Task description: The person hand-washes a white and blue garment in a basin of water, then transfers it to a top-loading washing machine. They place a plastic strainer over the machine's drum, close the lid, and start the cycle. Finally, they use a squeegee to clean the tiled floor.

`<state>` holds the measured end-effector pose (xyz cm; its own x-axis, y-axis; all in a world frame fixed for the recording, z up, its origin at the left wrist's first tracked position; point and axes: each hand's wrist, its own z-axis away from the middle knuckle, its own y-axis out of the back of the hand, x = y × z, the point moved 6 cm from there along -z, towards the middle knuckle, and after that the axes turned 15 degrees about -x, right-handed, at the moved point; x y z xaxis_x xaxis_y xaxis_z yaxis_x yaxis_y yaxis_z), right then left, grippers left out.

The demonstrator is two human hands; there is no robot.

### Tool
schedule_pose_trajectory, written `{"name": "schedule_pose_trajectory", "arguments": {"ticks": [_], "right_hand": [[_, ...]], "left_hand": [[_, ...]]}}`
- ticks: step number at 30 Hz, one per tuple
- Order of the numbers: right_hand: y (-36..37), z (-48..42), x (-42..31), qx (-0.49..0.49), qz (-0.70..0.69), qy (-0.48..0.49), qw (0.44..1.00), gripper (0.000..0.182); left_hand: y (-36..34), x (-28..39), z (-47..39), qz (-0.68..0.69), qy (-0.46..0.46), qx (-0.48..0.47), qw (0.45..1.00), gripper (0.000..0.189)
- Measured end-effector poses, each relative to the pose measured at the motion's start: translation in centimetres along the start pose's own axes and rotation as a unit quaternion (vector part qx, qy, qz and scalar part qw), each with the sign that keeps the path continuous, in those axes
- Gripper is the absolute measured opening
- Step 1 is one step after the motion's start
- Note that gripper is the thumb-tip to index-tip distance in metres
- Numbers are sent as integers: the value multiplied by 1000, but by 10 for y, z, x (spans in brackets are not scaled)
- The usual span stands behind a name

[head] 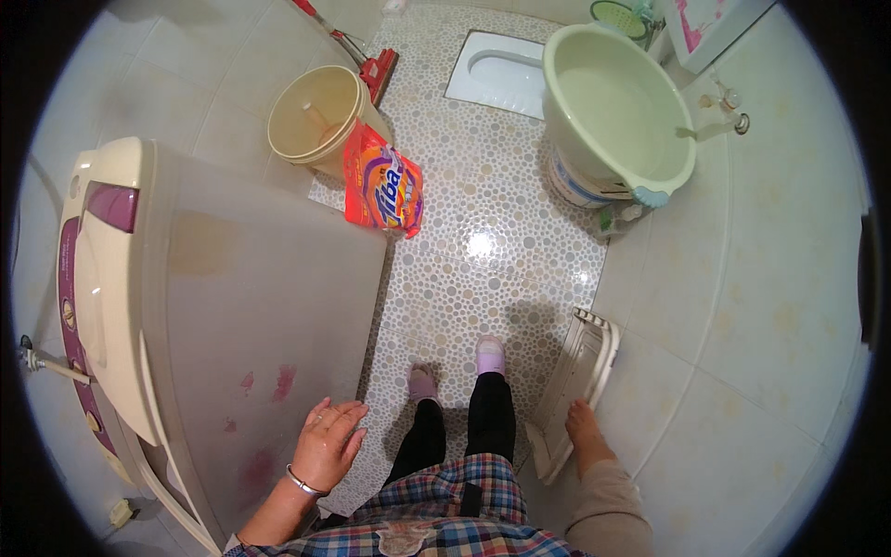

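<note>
My left hand [328,445], with a ring and a silver bangle, hovers over the near corner of a washing machine [278,209]. It holds nothing; the thumb stands apart from the loosely bent fingers. At the right, my right hand [587,435] has its fingers over the outer edge of a white plastic frame-like piece [567,390] with a raised, slotted rim. The thumb is hidden, and the piece is tilted near the tiled wall. Pink stains [284,383] mark the machine's side.
A red detergent bag [386,184] leans by a cream bucket [282,129] holding a pale object. A red-headed mop [379,69] stands behind. The large pale-green basin [612,104] rests on a white tub [567,181], beside a squat toilet [487,76] and wall tap [731,124]. Pebble-patterned tile covers the floor [480,209].
</note>
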<state>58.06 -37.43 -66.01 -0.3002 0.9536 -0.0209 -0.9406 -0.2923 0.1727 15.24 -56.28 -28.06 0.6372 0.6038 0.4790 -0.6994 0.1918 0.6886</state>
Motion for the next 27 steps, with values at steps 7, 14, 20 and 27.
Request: {"name": "schedule_pose_trajectory", "arguments": {"ticks": [7, 14, 20, 27], "right_hand": [[169, 165, 53, 222, 39, 49, 973, 13], [275, 391, 104, 383, 117, 1, 916, 10], [372, 581, 107, 591, 6, -126, 797, 8], [399, 726, 101, 854, 45, -138, 499, 25]], "left_hand": [[34, 3, 59, 34, -13, 97, 995, 28], [95, 38, 95, 206, -105, 221, 947, 23], [135, 27, 141, 242, -138, 328, 903, 22], [164, 28, 188, 331, -118, 448, 822, 20]]}}
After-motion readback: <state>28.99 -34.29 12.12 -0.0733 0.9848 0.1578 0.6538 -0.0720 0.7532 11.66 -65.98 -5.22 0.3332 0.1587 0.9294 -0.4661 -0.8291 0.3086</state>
